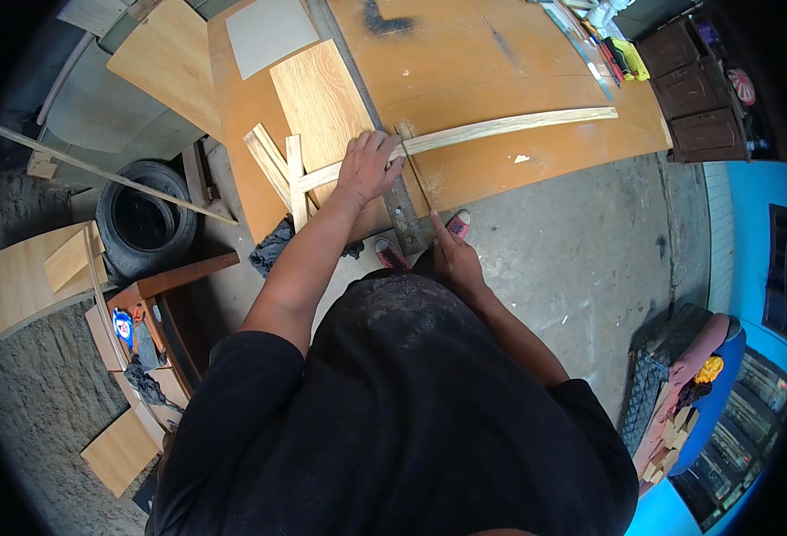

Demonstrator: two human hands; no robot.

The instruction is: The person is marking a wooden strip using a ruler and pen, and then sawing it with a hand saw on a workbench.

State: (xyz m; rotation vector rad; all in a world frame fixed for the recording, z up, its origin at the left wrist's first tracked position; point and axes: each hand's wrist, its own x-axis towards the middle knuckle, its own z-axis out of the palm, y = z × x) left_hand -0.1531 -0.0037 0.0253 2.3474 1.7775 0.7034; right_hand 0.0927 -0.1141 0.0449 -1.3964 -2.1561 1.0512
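A long pale wooden strip lies crosswise over the tan tabletop and a dark straight bar. My left hand is closed over the strip beside the bar, pressing it down. Just right of those fingers, a thin hand saw, seen nearly edge-on, crosses the strip. My right hand grips its near end below the table edge; the saw's handle is hidden in my fist. How deep the blade sits in the wood I cannot tell. Left of my left hand are short wooden strips and a wood-grain board.
Tools with a yellow-green handle lie at the table's far right. A tyre and a brown wooden frame stand on my left. Dark drawers are at the far right; a cushioned pile sits at the near right.
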